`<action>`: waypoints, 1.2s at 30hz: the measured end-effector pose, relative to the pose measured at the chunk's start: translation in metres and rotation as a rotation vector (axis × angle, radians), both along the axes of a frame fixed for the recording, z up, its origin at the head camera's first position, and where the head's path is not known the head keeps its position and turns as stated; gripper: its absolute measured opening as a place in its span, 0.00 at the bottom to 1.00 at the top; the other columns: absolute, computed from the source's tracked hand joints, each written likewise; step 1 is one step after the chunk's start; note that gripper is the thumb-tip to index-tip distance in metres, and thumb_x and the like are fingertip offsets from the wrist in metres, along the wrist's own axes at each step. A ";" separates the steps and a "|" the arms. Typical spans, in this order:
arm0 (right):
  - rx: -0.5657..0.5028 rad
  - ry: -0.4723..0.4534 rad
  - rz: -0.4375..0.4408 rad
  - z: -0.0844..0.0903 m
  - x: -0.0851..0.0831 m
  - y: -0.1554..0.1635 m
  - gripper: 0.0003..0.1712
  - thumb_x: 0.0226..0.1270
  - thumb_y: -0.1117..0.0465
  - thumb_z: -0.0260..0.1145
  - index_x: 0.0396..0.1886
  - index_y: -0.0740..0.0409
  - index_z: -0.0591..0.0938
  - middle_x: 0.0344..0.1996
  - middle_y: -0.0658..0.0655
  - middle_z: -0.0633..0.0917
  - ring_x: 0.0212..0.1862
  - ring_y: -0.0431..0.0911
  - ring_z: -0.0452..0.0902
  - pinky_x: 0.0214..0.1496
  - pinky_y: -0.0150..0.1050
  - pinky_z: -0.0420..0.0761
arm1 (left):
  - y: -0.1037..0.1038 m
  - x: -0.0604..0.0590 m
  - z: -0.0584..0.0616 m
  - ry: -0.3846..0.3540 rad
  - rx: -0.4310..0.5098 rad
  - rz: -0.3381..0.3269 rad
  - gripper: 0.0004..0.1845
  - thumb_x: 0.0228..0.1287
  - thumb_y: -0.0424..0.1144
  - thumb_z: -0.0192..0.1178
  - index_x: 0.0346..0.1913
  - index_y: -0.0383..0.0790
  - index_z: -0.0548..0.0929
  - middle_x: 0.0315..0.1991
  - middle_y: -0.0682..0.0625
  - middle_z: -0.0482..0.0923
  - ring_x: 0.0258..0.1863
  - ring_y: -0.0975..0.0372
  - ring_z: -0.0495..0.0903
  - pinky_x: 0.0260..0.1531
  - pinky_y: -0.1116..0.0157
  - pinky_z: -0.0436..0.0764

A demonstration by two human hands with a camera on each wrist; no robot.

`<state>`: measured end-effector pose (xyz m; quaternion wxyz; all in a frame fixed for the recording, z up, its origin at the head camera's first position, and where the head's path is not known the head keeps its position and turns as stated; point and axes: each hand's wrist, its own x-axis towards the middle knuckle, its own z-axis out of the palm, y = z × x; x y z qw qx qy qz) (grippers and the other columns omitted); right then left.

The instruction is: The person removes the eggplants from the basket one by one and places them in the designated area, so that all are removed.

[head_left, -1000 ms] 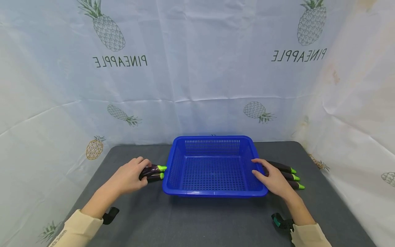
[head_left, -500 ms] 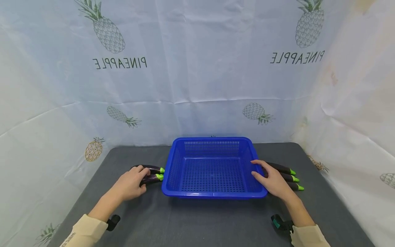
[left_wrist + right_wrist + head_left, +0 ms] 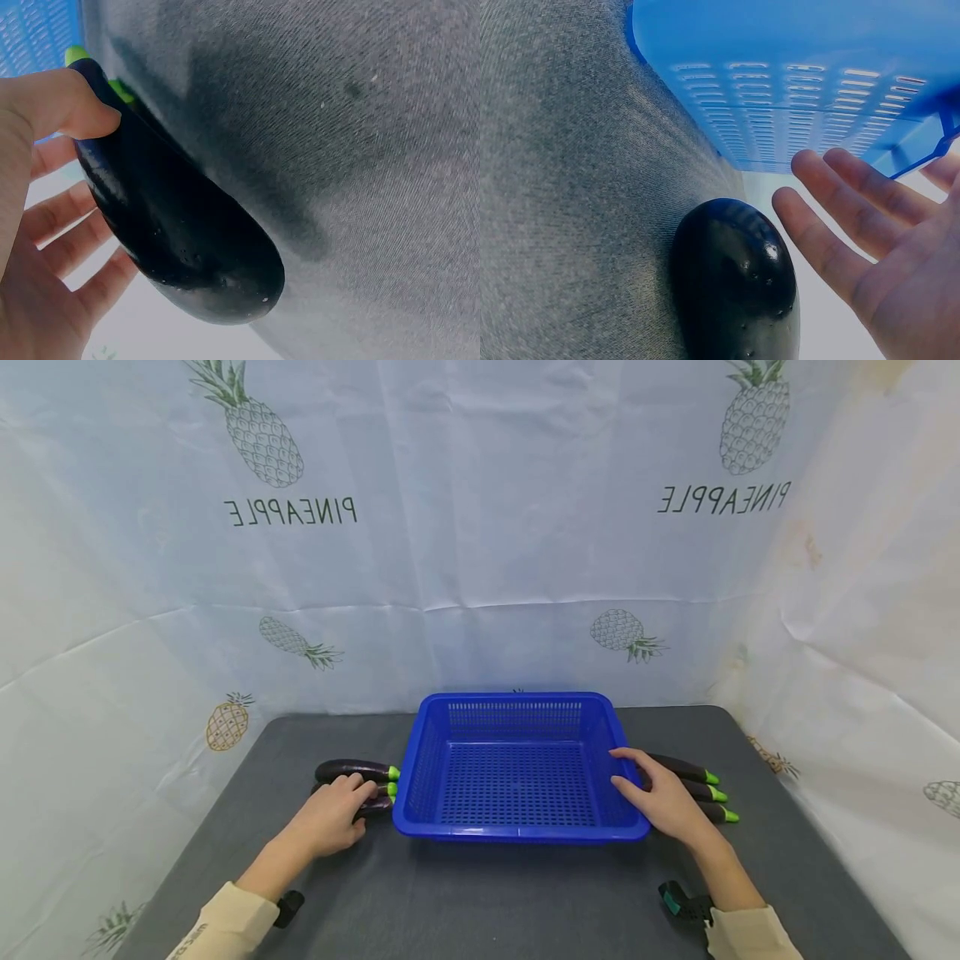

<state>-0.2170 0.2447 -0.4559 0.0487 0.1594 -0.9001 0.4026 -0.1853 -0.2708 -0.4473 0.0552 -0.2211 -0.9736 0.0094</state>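
Wrapping my left hand around the near glossy dark-purple eggplant, lying lengthwise toward the blue perforated plastic basket just right (green stem first); my right hand hovers slack, empty.

Your left hand curled over a dark purple eggplant with a green stem just left of the blue perforated plastic basket, with another eggplant lying just behind it on the dark grey felt tabletop. Your right hand rested with straight fingers on the basket's right rim, covering the near ends of three more eggplants lying side by side.
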 end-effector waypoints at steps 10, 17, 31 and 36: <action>-0.003 -0.005 0.006 0.001 0.002 0.000 0.28 0.78 0.51 0.62 0.71 0.57 0.72 0.68 0.70 0.72 0.65 0.66 0.72 0.58 0.64 0.75 | 0.001 -0.001 -0.008 0.002 -0.041 -0.006 0.19 0.54 0.35 0.73 0.49 0.43 0.80 0.35 0.51 0.72 0.36 0.56 0.73 0.34 0.54 0.76; 0.004 0.001 0.001 0.001 0.001 0.001 0.28 0.77 0.51 0.62 0.71 0.56 0.72 0.68 0.69 0.73 0.64 0.64 0.73 0.57 0.63 0.75 | 0.003 -0.001 -0.008 0.004 -0.062 0.011 0.20 0.54 0.36 0.72 0.50 0.42 0.80 0.38 0.49 0.74 0.39 0.53 0.75 0.38 0.51 0.78; 0.044 -0.036 -0.001 0.003 0.000 0.005 0.35 0.76 0.44 0.62 0.75 0.56 0.68 0.70 0.69 0.71 0.66 0.68 0.71 0.59 0.67 0.74 | 0.004 0.000 0.002 0.105 0.018 0.013 0.16 0.58 0.38 0.72 0.48 0.41 0.82 0.38 0.49 0.76 0.37 0.54 0.75 0.35 0.54 0.77; 0.048 -0.057 -0.016 0.010 0.002 0.007 0.39 0.77 0.42 0.60 0.77 0.57 0.64 0.67 0.71 0.72 0.63 0.67 0.73 0.58 0.65 0.76 | 0.009 0.003 0.009 0.148 0.089 0.011 0.13 0.60 0.37 0.71 0.47 0.41 0.83 0.38 0.50 0.77 0.38 0.54 0.77 0.35 0.54 0.77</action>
